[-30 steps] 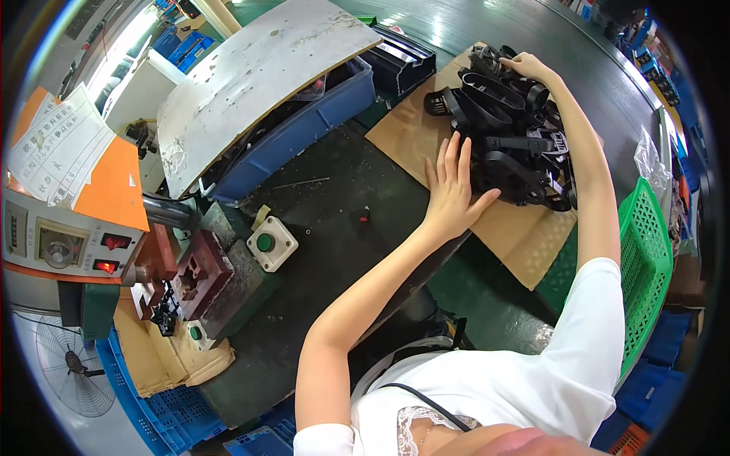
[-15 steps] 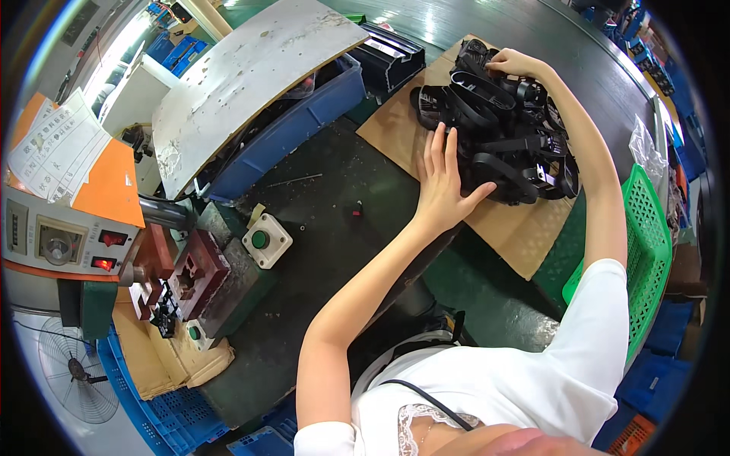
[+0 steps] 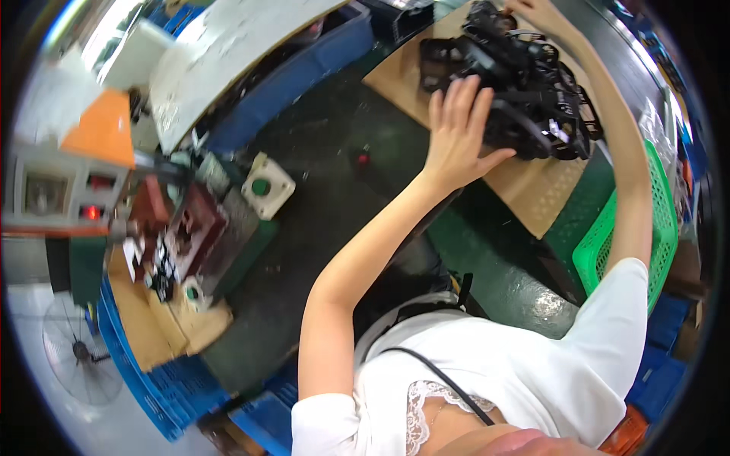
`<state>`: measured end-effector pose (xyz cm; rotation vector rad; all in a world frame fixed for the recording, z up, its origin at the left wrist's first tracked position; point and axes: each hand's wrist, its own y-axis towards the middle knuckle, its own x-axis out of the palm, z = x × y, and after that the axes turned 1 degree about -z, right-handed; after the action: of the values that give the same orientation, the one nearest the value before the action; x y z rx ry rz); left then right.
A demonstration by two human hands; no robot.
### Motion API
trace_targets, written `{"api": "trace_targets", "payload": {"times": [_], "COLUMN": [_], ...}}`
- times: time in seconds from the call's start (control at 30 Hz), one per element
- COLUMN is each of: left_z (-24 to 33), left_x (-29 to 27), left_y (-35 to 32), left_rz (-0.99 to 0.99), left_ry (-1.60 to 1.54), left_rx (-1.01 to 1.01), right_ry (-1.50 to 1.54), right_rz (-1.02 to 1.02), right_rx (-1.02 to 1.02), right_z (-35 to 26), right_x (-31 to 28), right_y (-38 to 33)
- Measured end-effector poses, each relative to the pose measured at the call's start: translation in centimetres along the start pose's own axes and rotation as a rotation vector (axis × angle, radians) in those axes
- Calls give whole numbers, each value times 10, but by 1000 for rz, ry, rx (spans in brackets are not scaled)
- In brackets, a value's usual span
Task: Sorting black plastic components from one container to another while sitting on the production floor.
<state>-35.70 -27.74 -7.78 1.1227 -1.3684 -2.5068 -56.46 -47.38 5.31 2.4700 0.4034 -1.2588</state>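
**Caller:** Black plastic frames (image 3: 525, 83), a tangled heap of them, sit on a sheet of brown cardboard (image 3: 532, 190) at the far side of the dark tabletop (image 3: 334, 190), and both hands are on the pile!

**Partner:** Where is the left hand (image 3: 460, 133)?

**Caller:** Flat against the near side of the heap, palm down, fingers (image 3: 456, 95) spread and laid over the frames, thumb out to the right along the lower edge.

**Partner:** And the right hand (image 3: 536, 11)?

**Caller:** Up at the far top of the pile, right by the rim of the view. It touches the heap, but I cannot tell whether those fingers are curled or spread; they are cut off and hidden behind the parts.

**Partner:** What lies around them?

**Caller:** A green plastic basket (image 3: 623, 235) just right of the cardboard, under the right arm. A blue crate (image 3: 304, 76) to the left of the cardboard, with a big pale board (image 3: 228, 53) lying across it. Nearer in on the left, a small cream box with a green button (image 3: 266, 186), and beside it a dark red press fixture (image 3: 190, 235). A grey and orange machine (image 3: 68, 175) stands at the left edge, with a fan (image 3: 76, 353) low down below it.
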Motion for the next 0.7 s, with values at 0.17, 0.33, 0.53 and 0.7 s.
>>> {"api": "trace_targets", "payload": {"times": [0.17,0.33,0.53,0.7], "left_z": [44,93,141,151], "left_x": [-14,-70,-184,-242], "left_y": [0,-39,-143,-287], "left_rz": [70,-176,-448,-352], "left_ry": [131,128,227,326], "left_rx": [180,83,-202,-613], "right_ry": [19,70,-186,-327], "right_rz": [66,-432,-1047,-1127], "right_rx": [-332,-635,-1430,-1851], "right_z": [-85,-254,-349,-407], "right_x": [20,75,169,226], "right_y": [14,-37,-144,-246]}}
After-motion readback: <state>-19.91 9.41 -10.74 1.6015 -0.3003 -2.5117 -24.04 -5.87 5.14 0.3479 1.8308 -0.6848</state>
